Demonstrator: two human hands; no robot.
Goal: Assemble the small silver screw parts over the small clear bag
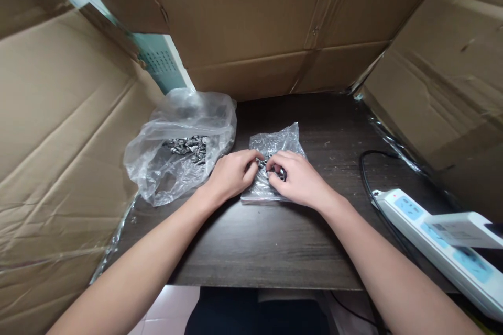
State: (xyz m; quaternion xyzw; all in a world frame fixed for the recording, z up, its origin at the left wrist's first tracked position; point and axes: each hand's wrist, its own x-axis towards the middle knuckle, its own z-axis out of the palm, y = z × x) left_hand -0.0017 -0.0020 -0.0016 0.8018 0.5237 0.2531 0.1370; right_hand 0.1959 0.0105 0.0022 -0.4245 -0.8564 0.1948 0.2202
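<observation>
My left hand and my right hand meet over a flat clear plastic bag on the dark wooden table. Small shiny metal parts lie between the fingertips; their exact kind is too small to tell. The fingers of my right hand curl round some of these parts. On my left hand, the index finger and thumb bend in at the pile's left side, and what they grip is hidden. Left of my hands, a larger open plastic bag holds many similar metal pieces.
Cardboard walls enclose the dark tabletop at the back and both sides. To the right lies a white power strip with a white plugged-in adapter. A black cable loops beside it.
</observation>
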